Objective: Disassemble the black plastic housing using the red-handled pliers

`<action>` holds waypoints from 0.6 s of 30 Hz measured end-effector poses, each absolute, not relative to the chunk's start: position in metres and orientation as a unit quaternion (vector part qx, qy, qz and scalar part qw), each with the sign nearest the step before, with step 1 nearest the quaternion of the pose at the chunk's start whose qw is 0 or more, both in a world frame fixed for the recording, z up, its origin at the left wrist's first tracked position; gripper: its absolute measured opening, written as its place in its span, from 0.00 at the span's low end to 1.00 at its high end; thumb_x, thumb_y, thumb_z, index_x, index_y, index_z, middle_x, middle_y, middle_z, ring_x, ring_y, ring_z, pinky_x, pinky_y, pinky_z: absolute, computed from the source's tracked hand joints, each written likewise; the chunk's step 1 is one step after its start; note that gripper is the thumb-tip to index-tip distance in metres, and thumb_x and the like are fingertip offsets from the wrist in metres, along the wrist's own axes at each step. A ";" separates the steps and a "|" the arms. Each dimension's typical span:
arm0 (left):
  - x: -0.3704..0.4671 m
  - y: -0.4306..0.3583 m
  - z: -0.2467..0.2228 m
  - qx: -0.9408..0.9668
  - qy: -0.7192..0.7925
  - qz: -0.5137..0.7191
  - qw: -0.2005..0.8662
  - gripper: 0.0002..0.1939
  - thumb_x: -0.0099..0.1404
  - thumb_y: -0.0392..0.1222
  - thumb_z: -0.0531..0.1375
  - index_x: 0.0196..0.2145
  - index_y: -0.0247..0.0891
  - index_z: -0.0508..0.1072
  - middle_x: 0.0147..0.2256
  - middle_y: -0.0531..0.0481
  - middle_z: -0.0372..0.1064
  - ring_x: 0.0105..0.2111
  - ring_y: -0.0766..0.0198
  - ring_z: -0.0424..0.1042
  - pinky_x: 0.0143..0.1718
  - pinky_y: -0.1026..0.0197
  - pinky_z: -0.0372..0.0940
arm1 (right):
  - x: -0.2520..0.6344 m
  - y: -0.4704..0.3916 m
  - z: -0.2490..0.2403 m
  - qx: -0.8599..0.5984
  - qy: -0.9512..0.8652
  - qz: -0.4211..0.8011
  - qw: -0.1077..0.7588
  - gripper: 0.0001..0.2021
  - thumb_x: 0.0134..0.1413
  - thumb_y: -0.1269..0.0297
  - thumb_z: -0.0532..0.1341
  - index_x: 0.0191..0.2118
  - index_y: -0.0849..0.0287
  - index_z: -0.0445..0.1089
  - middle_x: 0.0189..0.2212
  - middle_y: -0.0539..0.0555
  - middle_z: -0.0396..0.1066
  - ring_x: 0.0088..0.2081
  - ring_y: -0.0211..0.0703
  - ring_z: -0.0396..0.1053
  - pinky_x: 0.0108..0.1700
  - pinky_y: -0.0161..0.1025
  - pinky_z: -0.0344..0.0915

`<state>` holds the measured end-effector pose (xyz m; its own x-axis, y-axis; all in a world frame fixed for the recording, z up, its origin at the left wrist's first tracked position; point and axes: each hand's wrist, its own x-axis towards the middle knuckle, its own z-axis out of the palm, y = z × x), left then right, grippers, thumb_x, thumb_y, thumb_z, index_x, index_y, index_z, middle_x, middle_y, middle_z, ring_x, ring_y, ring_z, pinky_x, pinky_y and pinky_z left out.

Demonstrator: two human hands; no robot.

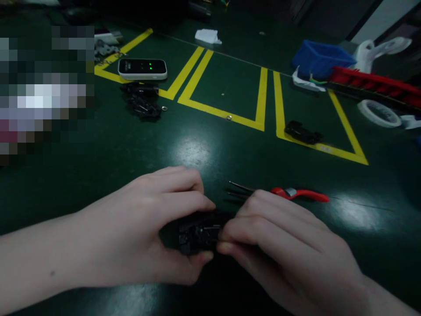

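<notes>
A black plastic assembly with small metal bits inside lies low in front of me. My left hand is closed around its left end, with the thumb on the near side and the fingers on the far side. At its right end my right hand is closed in a pinch; the fingertips hide whatever is between them. Just beyond the right hand rests a red-handled tool with two thin metal prongs pointing left, partly covered by that hand.
Yellow tape lines mark the green table. Black parts lie by a small device with green lights. Another black part sits right, near a blue bin, a red brush and a tape roll.
</notes>
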<state>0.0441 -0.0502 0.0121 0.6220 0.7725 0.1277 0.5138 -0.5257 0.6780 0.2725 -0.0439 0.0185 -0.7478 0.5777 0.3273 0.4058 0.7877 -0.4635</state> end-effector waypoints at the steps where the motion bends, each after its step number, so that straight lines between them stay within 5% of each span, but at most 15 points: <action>1: 0.044 -0.050 0.013 0.848 0.379 0.209 0.307 0.10 0.60 0.37 0.65 0.41 0.38 0.77 0.36 0.53 0.68 0.34 0.68 0.69 0.31 0.66 0.66 | 0.273 -0.045 0.018 -0.263 -0.921 0.173 0.229 0.08 0.67 0.70 0.57 0.35 0.60 0.70 0.28 0.49 0.70 0.30 0.36 0.65 0.32 0.40 0.62; 9: 0.042 -0.046 0.013 0.860 0.370 0.197 0.290 0.10 0.63 0.37 0.63 0.43 0.38 0.76 0.38 0.52 0.69 0.35 0.68 0.70 0.34 0.67 0.67 | 0.275 -0.047 0.009 -0.217 -0.934 0.143 0.246 0.04 0.66 0.73 0.57 0.39 0.62 0.68 0.31 0.50 0.70 0.32 0.37 0.66 0.33 0.40 0.62; 18: 0.042 -0.047 0.016 0.848 0.370 0.243 0.291 0.13 0.62 0.38 0.65 0.45 0.41 0.74 0.39 0.54 0.68 0.36 0.69 0.69 0.33 0.69 0.65 | 0.271 -0.043 0.017 -0.282 -0.868 0.301 0.275 0.05 0.67 0.72 0.57 0.37 0.60 0.67 0.31 0.50 0.70 0.33 0.35 0.69 0.35 0.34 0.67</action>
